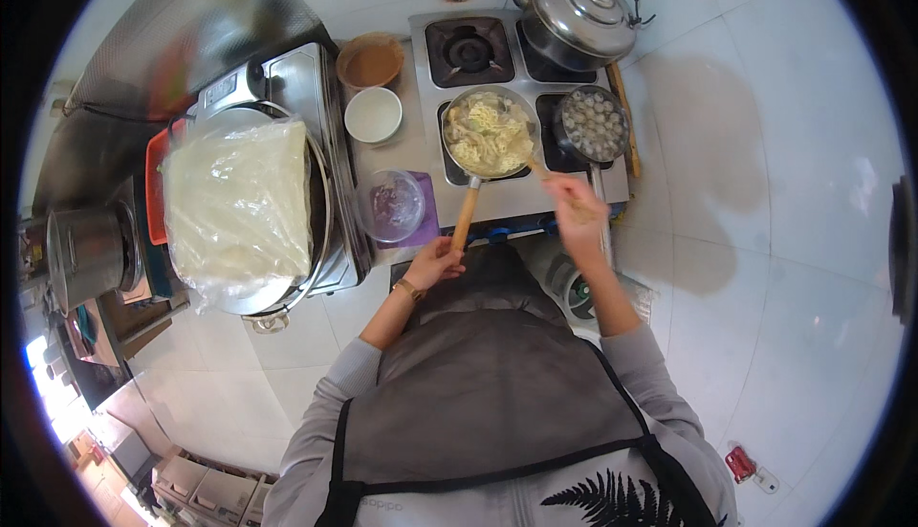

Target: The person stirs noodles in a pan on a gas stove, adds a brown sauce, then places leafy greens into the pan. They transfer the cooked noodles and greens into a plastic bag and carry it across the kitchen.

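Observation:
My left hand [435, 264] is closed around the wooden handle [466, 216] of a frying pan on the front left burner. Pale yellow noodles [490, 133], apparently in a little liquid, fill the pan. In my right hand [577, 209] is a thin wooden utensil [537, 167], its far end at the pan's right edge. Whether it is chopsticks or a spatula I cannot tell. Just right of the pan, a smaller dark saucepan [594, 123] holds several round pale pieces, with its handle pointing toward me.
A metal kettle [581, 18] stands at the back right of the stove [497, 204]. To the left are a white bowl [373, 115], a brown bowl [370, 60] and a clear plastic bowl [391, 205] on a purple cloth [426, 204]. Farther left, a plastic-covered pale sheet [239, 207] lies over a round pan.

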A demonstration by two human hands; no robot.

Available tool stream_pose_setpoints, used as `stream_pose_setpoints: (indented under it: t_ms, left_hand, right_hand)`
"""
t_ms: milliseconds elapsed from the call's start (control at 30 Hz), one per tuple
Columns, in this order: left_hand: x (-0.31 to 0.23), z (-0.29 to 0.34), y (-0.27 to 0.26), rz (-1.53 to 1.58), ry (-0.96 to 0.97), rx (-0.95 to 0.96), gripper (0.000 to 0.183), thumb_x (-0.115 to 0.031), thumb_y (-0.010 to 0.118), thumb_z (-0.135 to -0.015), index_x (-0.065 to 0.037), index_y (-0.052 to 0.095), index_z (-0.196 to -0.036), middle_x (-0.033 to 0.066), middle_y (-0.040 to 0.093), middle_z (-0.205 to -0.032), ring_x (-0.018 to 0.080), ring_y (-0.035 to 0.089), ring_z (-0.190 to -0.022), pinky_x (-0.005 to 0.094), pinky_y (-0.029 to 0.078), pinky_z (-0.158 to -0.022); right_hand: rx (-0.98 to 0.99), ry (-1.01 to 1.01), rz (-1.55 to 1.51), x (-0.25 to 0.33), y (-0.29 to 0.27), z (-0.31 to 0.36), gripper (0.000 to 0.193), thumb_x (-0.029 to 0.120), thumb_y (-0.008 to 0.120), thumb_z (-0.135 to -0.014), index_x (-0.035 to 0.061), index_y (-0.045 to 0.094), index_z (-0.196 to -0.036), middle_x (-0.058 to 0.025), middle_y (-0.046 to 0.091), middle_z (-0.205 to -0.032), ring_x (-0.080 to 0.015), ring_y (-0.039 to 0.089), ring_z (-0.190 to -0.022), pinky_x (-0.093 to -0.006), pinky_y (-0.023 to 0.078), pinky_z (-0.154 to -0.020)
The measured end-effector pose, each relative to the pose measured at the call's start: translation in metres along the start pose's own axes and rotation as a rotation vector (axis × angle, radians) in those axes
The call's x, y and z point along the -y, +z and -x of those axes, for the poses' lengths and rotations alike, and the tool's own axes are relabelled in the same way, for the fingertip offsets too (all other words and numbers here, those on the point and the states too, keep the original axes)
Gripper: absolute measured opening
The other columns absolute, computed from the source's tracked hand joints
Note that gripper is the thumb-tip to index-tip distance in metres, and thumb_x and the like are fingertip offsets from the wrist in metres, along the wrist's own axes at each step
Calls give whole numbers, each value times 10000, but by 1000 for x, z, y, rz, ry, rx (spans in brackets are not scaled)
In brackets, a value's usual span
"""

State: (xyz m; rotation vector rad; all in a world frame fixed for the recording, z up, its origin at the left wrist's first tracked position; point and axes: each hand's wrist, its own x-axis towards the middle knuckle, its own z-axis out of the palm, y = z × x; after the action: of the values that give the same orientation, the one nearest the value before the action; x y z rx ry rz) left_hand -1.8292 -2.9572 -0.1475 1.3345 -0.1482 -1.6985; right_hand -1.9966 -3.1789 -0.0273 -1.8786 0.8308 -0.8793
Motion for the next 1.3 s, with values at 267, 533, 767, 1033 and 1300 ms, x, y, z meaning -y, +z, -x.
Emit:
stream_pose_setpoints:
  t_ms: [267,533,767,1033,1300]
  left_hand:
    - [-1,2,-1,-25,-5,-12,485,-229,654,-911,-60,437,-1310,84,621,-1123,184,669,-883,308,557,-766]
    - [0,-1,0,-12,18,-7,425,-181,608,-937,-26,432,-1291,74,644,-1052,154,658,-797,268,542,-669]
    - [3,-2,0,15,78,18,426,-177,609,-939,-9,433,-1288,93,644,-1063,151,657,-783,252,538,-657]
    - [3,1,1,2,85,7,383,-214,632,-930,-50,503,-1251,48,638,-1069,126,650,-825,234,529,-684]
    - [5,5,0,28,113,26,428,-219,654,-917,-11,503,-1259,67,634,-1054,158,658,-841,262,541,-715]
  right_hand:
    - [-81,78,-19,-22,34,1,97,42,683,-850,-24,651,-912,-157,678,-956,-198,655,-864,-292,509,-765]
    - [56,-40,46,-14,46,-21,103,86,699,-831,9,653,-881,-139,656,-938,-258,631,-872,-320,487,-766]
    - [-9,-11,156,-5,-4,-9,108,78,718,-817,-8,661,-850,-140,646,-944,-252,629,-884,-316,483,-781]
    - [66,-144,162,-8,16,0,99,48,705,-824,-15,654,-881,-168,682,-871,-317,667,-792,-348,522,-720]
    - [162,56,130,4,48,-48,131,121,707,-854,4,649,-855,-101,722,-914,-112,661,-763,-251,511,-686]
